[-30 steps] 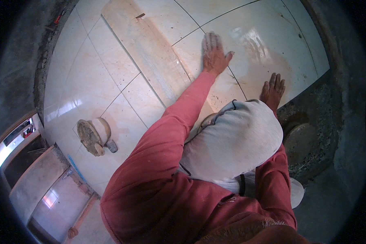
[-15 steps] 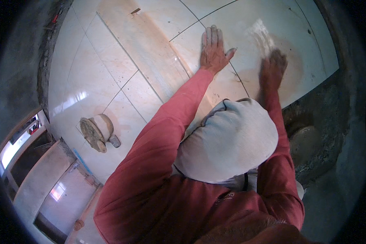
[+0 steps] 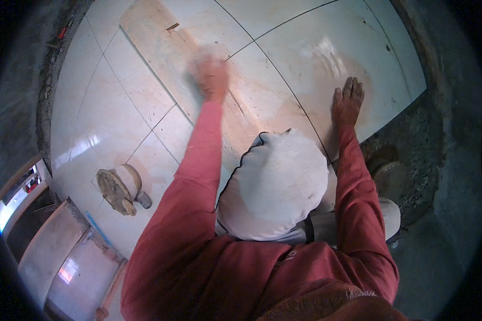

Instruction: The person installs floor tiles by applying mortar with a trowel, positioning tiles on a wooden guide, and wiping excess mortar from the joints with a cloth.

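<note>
My right hand (image 3: 348, 102) lies flat on a large pale floor tile (image 3: 305, 59), fingers stretched out and holding nothing. Beside it the tile carries a brownish smear and a bright patch of reflected light. My left hand (image 3: 211, 77) is over the long beige, board-like strip (image 3: 155, 37) that runs slantwise across the tiles. Motion smears its fingers, so I cannot tell whether they are spread or closed, nor whether they touch the strip. Between my arms, my knee in pale trousers (image 3: 276, 184) covers part of the floor.
A round, mud-caked container (image 3: 115, 187) sits on the tiles at left, a small grey block (image 3: 143, 200) against it. A chip (image 3: 172, 26) lies on the strip. Rough dark ground (image 3: 401, 144) borders the tiles at right. A wall (image 3: 16, 96) rises at far left.
My left hand has moved left from the tile to over the strip. My right hand has come slightly nearer and now rests flat. The whole view has shifted a little.
</note>
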A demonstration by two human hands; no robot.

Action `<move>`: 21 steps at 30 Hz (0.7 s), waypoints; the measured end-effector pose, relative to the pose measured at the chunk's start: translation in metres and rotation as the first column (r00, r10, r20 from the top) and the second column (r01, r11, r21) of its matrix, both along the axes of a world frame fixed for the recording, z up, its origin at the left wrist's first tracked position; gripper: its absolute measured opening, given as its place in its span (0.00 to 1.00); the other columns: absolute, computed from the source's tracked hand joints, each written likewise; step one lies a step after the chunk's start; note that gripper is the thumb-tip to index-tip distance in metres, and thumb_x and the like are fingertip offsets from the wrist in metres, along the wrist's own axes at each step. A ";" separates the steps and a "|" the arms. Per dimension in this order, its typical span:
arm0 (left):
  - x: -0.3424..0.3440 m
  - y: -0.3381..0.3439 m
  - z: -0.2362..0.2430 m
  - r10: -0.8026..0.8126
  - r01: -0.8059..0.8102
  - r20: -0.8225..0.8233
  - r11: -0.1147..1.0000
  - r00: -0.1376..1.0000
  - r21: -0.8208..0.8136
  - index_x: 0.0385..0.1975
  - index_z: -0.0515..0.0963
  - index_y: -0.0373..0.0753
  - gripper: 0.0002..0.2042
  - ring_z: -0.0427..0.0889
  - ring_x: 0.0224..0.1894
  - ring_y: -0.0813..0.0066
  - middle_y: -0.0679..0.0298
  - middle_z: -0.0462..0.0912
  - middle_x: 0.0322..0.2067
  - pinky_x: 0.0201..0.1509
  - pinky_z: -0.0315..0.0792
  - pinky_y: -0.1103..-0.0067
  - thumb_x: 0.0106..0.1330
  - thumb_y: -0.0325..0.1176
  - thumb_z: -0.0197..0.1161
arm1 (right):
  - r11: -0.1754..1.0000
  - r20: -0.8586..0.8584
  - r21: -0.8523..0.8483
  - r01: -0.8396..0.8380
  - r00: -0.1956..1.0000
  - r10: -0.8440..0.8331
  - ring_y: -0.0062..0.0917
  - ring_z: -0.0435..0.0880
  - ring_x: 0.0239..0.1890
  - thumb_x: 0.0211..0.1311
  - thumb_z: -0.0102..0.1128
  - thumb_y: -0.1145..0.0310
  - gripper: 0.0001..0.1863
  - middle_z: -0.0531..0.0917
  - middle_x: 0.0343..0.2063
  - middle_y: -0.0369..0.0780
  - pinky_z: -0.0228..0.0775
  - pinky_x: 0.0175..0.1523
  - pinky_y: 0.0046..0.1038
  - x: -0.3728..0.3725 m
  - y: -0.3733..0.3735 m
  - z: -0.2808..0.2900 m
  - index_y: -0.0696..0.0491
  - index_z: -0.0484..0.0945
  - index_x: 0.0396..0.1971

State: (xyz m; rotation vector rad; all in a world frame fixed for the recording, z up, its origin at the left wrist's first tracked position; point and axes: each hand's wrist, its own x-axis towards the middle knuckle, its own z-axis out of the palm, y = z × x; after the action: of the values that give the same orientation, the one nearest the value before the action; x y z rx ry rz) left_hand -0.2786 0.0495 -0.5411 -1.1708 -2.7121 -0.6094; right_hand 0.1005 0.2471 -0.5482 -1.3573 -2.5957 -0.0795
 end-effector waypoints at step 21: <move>-0.052 -0.041 0.007 0.386 -0.308 0.160 0.877 0.908 -0.368 0.78 0.49 0.38 0.36 0.34 0.81 0.39 0.42 0.41 0.79 0.78 0.26 0.43 0.77 0.52 0.46 | 0.817 -0.272 0.425 -0.390 0.806 0.527 0.57 0.62 0.72 0.73 0.57 0.54 0.35 0.68 0.69 0.57 0.47 0.78 0.52 -0.458 0.163 0.029 0.65 0.67 0.68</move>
State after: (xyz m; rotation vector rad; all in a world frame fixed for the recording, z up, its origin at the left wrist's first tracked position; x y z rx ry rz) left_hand -0.3302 0.0086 -0.5345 -0.6525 -3.2112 -0.2466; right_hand -0.3573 0.4101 -0.5188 -0.5168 -2.3513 -0.1730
